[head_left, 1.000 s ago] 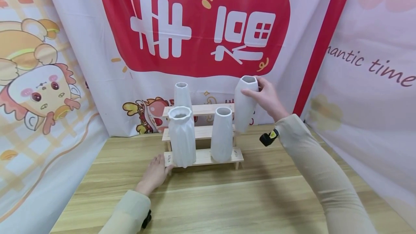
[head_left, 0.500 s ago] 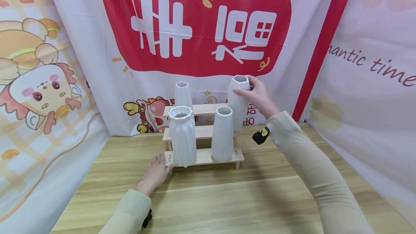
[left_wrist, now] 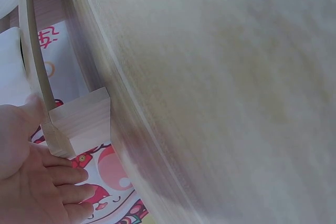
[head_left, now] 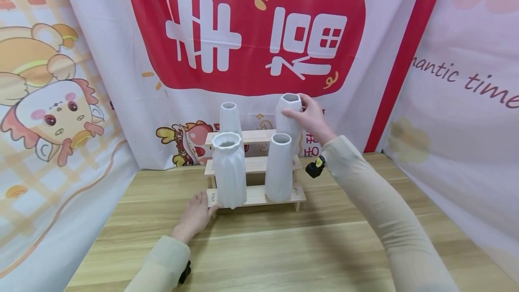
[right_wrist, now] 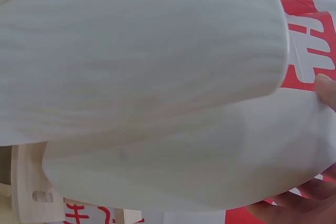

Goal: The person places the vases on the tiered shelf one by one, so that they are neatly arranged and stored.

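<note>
A white faceted vase (head_left: 289,123) with an angular mouth is held by my right hand (head_left: 311,118) near its rim, thumb in front. Its lower part overlaps the right end of a three-step wooden stand (head_left: 254,195) and is partly hidden by a smooth white vase (head_left: 279,172). That smooth vase stands on the lowest step, with a fluted white vase (head_left: 229,177) to its left. Behind, a slim white vase (head_left: 229,118) stands at the upper left. My left hand (head_left: 194,214) grips the left end of the lowest step, thumb at the front edge (left_wrist: 35,109).
The stand rests on a wood-grain table (head_left: 259,251). A white cloth with a red printed panel (head_left: 251,75) hangs close behind it. Printed cloths also bound the left (head_left: 52,120) and right (head_left: 458,102) sides.
My right hand has carried the faceted vase leftward, from beside the stand to over its right end behind the smooth vase. My left hand stays at the stand's end.
</note>
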Motion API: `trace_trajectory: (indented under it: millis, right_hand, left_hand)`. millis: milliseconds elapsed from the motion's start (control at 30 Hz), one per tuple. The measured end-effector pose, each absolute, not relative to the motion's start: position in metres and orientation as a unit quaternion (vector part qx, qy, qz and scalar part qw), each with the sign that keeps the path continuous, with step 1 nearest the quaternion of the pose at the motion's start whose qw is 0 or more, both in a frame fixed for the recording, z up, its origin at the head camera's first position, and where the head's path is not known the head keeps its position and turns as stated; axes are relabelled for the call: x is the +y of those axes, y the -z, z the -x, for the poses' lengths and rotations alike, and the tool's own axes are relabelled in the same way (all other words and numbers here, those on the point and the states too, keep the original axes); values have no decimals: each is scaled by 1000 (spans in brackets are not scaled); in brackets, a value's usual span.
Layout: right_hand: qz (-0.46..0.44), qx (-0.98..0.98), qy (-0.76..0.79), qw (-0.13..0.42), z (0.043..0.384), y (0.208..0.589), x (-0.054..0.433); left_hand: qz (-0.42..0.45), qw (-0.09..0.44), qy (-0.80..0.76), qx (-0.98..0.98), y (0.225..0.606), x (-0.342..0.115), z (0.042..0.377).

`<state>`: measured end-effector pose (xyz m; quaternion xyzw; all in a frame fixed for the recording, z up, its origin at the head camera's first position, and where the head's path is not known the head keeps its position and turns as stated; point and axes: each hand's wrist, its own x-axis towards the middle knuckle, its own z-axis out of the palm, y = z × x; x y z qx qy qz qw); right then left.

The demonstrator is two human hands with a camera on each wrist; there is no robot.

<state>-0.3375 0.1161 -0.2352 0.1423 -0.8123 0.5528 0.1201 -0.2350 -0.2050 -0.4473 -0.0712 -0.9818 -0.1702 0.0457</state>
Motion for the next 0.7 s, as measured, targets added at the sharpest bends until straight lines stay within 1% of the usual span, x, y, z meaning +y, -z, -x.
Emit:
trace_trajectory:
  millis: [433, 700]
  right_hand:
    - [-159, -801, -567, 114, 345, 242, 99]
    - [-161, -804, -562, 105, 346, 245, 91]
  left_hand:
    - [62, 32, 177, -982, 448, -205, 236]
    - [65, 36, 178, -981, 447, -205, 235]
